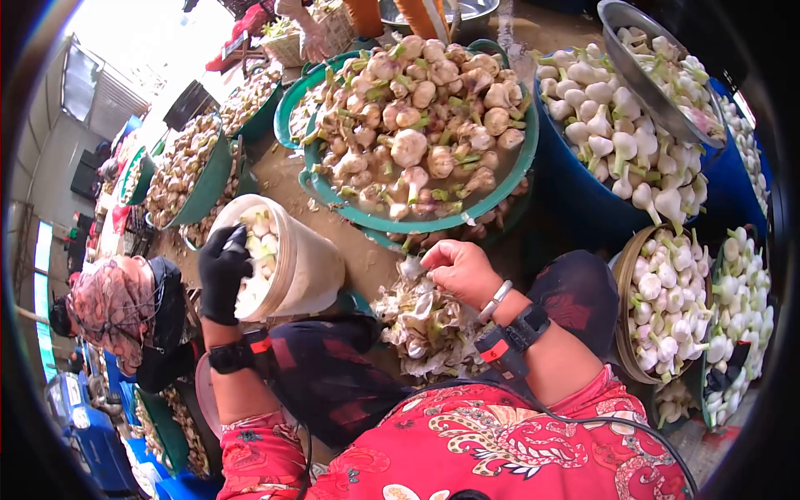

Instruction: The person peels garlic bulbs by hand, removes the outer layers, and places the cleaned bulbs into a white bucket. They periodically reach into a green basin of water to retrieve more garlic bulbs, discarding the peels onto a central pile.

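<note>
My left hand (223,275), in a black glove, is at the near-left rim of a white bucket (312,267) that holds peeled garlic bulbs (261,250). Its fingers are curled in, and whatever they may hold is hidden. My bare right hand (467,271) has its fingers bent together above a heap of papery garlic skins (429,325) between my knees. What sits in those fingertips, if anything, I cannot make out. Just beyond both hands stands a green tub (500,200) with unpeeled garlic bulbs (408,148) in murky water.
At the right are a blue tub (554,196) of white garlic, a tilted metal basin (627,71) on top, and a round container (621,292) of bulbs. Green tubs (204,187) of garlic stand at left. Another person in a patterned head covering (112,304) sits close on my left.
</note>
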The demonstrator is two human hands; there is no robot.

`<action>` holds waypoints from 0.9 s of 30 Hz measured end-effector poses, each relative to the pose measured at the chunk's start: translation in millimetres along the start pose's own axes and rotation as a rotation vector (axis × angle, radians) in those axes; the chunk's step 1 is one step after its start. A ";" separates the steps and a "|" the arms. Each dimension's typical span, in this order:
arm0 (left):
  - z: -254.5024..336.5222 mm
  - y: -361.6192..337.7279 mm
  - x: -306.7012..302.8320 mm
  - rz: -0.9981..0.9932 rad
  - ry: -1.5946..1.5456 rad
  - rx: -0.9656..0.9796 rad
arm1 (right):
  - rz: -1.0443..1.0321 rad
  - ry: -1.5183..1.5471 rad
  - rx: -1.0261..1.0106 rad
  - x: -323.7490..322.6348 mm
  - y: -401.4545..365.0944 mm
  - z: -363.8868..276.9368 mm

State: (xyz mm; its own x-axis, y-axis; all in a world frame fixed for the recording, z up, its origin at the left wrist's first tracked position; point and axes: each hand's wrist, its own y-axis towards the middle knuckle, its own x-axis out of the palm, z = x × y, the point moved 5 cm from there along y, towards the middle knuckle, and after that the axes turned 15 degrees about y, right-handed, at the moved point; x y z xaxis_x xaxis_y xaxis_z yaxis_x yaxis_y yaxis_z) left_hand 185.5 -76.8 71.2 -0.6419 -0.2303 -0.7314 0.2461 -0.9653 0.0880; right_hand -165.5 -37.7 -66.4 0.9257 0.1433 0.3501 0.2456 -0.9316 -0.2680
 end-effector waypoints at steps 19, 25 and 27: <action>53.6 105.2 206.6 -0.393 -0.482 0.090 | 0.136 -0.084 -0.246 -6.7 6.6 -28.4; 86.8 -48.7 198.1 -0.552 -0.781 -0.026 | 0.036 -0.076 -0.418 20.3 5.3 -24.3; 83.7 -71.7 199.6 -0.512 -0.663 -0.022 | 0.027 0.034 -0.462 21.8 -4.9 -21.9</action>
State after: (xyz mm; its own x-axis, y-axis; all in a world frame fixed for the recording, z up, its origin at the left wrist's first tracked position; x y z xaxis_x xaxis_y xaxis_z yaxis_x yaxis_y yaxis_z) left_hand -21.0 -63.9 -24.4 -0.9706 0.2042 -0.1273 -0.1823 -0.9692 -0.1654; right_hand -152.9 -37.4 -37.8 0.9182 0.1132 0.3797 0.0604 -0.9871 0.1484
